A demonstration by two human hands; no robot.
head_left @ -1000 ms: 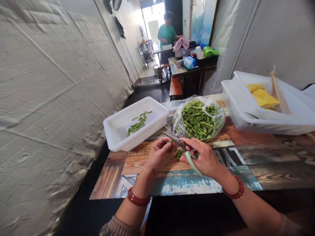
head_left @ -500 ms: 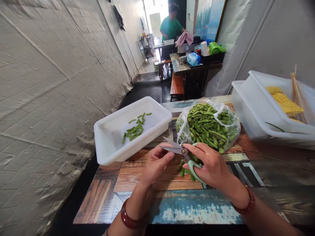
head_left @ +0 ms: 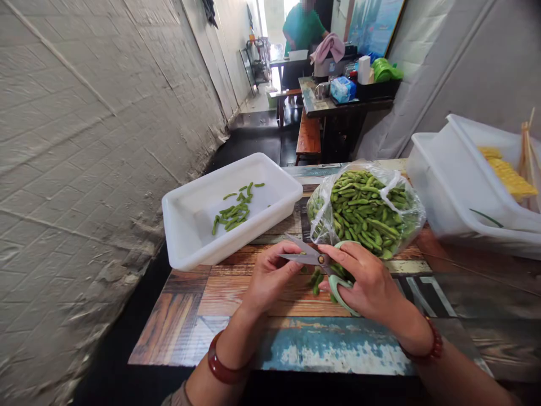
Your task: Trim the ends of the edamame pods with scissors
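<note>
My right hand grips scissors with pale green handles, their blades parted and pointing left. Close by, my left hand is closed in a pinch at the blade tips. A bit of green pod shows between the blades there; the fingers hide most of it. Under the scissors, a few loose edamame pods lie on the table. Just beyond my right hand stands an open clear plastic bag full of edamame pods. Several pods lie in the white tray at the left.
White tubs at the right hold yellow corn and wooden sticks. The patchwork wood table ends near a rough white wall. Farther off are a bench, a second table and a person in green.
The view has shifted slightly, so the table things sit a little higher and the far things farther right. A small green piece now shows near the tray's right side. Both hands keep nearly the same pose.
</note>
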